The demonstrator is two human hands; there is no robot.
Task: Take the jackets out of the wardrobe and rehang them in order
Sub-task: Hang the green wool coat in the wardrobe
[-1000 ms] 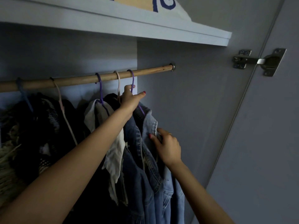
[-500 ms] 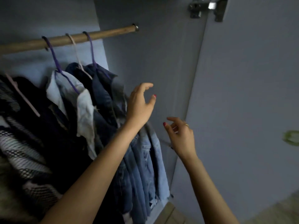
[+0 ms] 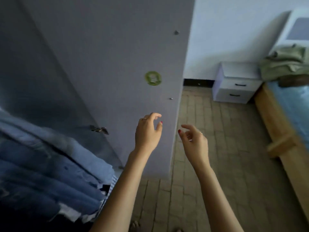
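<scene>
You had let go of the denim jackets (image 3: 50, 164), your left hand (image 3: 147, 131) and right hand (image 3: 194, 141) loosely curled, empty, turning right toward the bed (image 3: 284, 104).

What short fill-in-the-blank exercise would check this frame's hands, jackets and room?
1. Both the left hand and the right hand hold ____.
2. The denim jackets hang at the ____ edge of the view.
3. The round sticker on the wardrobe door is ____ in colour.
4. The white nightstand has ____ drawers.

Missing words: nothing; left; green; two
</scene>
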